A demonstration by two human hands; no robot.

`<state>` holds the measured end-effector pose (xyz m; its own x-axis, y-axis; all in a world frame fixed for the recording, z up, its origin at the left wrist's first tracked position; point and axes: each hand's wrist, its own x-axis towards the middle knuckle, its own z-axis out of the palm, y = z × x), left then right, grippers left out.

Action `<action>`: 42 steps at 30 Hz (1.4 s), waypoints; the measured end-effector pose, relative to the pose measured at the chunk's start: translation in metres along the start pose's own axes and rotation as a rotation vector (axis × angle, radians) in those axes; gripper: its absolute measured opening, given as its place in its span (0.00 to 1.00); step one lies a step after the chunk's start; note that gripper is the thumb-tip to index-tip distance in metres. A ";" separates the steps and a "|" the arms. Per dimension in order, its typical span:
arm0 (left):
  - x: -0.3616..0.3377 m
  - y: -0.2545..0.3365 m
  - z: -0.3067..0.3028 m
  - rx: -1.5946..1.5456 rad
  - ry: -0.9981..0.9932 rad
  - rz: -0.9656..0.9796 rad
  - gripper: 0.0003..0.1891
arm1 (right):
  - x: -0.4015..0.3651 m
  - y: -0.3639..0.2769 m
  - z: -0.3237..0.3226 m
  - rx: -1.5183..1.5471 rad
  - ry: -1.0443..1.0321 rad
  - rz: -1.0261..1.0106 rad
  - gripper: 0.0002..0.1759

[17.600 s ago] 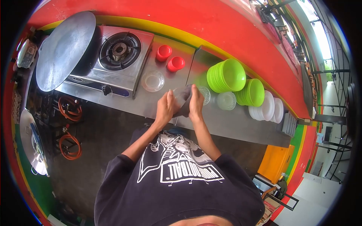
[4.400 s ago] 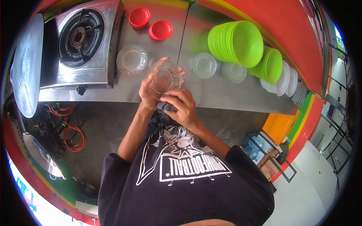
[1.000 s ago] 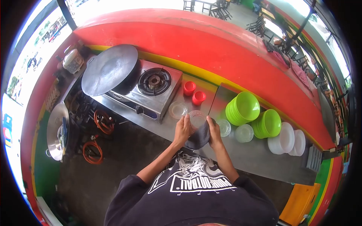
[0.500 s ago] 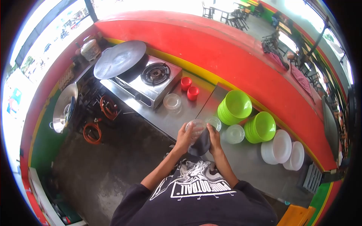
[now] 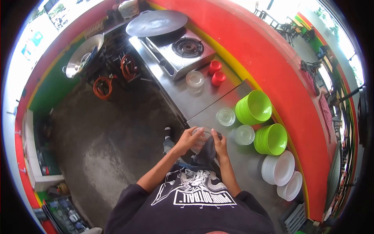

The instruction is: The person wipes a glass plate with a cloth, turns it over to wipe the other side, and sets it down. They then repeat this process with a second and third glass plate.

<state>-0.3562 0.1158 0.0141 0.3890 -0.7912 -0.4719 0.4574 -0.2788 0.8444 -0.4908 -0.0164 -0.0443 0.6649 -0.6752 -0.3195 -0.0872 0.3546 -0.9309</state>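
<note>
My left hand is closed around a clear glass bowl, held in front of my shirt near the counter's edge. My right hand grips a dark grey cloth pressed to the bowl's right side. Part of the bowl is hidden by my fingers and the cloth. On the steel counter, just beyond my right hand, stand one clear glass bowl and another clear glass bowl.
Stacked green bowls and white bowls line the red wall. Farther left are red cups, clear bowls, a gas stove and a large dark pan. An orange hose lies below.
My view has turned, so the stove and cups sit higher and farther right. Both hands still hold the bowl and cloth, and the bowl is tilted a little differently.
</note>
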 end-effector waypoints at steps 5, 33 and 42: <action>0.009 -0.019 0.003 -0.299 0.126 0.145 0.26 | 0.005 -0.004 0.025 0.368 0.223 0.040 0.22; -0.024 0.004 -0.018 0.200 -0.064 0.109 0.23 | -0.025 -0.017 0.019 0.213 -0.047 0.007 0.19; -0.016 -0.017 -0.003 -0.013 0.007 0.237 0.24 | -0.025 -0.001 0.029 0.349 0.121 -0.028 0.18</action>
<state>-0.3677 0.1343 0.0068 0.4924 -0.8298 -0.2626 0.3628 -0.0786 0.9286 -0.4855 0.0185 -0.0303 0.5689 -0.7521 -0.3326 0.2017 0.5197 -0.8302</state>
